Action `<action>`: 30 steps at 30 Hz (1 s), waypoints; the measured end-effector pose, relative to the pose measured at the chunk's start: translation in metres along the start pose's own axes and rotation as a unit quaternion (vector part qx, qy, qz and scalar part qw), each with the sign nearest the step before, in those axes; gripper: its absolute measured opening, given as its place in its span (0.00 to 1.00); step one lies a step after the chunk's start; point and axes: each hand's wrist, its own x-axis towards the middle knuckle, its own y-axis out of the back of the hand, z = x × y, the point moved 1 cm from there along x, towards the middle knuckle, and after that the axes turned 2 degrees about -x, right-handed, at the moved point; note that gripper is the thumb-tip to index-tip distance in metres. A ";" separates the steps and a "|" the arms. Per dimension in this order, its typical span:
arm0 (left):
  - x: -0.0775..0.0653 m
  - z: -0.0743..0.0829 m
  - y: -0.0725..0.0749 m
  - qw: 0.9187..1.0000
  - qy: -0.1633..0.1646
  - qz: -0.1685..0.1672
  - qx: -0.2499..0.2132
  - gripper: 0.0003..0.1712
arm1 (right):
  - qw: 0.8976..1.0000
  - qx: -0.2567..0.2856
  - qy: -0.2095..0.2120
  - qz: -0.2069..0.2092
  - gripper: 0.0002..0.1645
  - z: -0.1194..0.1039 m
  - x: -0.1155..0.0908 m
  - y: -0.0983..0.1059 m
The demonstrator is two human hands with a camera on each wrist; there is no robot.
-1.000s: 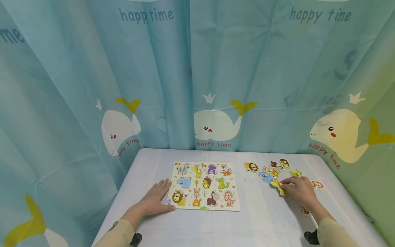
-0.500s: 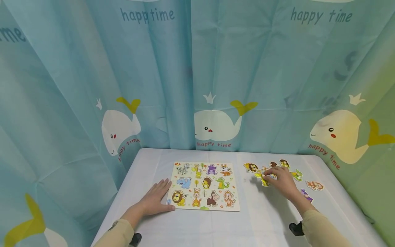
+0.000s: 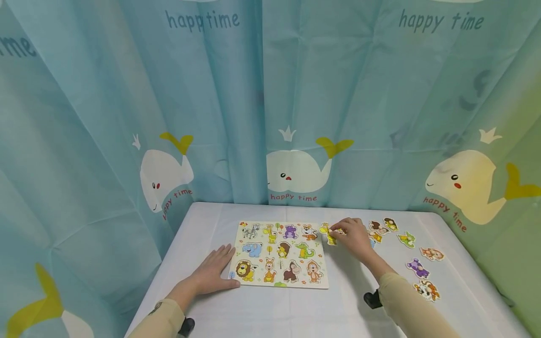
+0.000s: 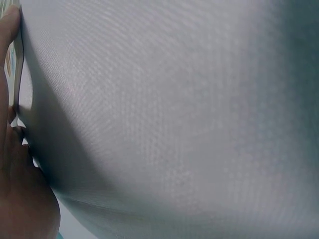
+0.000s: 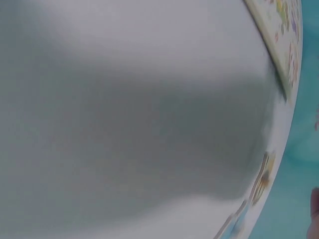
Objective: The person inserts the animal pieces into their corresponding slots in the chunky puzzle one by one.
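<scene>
The puzzle board (image 3: pixel 276 279), white with animal pictures, lies flat on the table. My left hand (image 3: pixel 213 272) rests at its left edge, fingers extended and thumb at the near-left corner; the left wrist view catches part of that hand (image 4: pixel 25 194) beside the board's edge. A yellow giraffe puzzle piece (image 3: pixel 327 233) is pinched between the thumb and fingers of my right hand (image 3: pixel 355 238), just off the board's right edge. That hand partly covers a lion piece behind it. Only a fingertip of the right hand (image 5: pixel 314 214) shows in the right wrist view.
Several loose animal pieces lie to the right, among them a green crocodile (image 3: pixel 406 239), a monkey (image 3: pixel 431 254), a purple hippo (image 3: pixel 418 268) and a tiger (image 3: pixel 427 290). A blue whale-print curtain (image 3: pixel 228 117) hangs behind the white table (image 3: pixel 304 314).
My right hand has lifted the giraffe piece from among the loose pieces and carried it left towards the board. The purple hippo and tiger pieces have come into full view. My left hand stays put.
</scene>
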 end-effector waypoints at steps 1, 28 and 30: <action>0.000 0.000 0.000 1.000 0.002 -0.001 -0.001 0.65 | 1.000 0.004 -0.001 -0.004 0.07 -0.004 0.002 -0.003; -0.001 0.001 0.003 1.000 -0.006 0.000 -0.008 0.64 | 0.998 -0.010 -0.003 -0.069 0.07 -0.082 0.045 -0.077; -0.001 0.000 0.003 1.000 -0.006 -0.002 -0.006 0.64 | 0.997 -0.010 -0.004 -0.073 0.07 -0.085 0.047 -0.081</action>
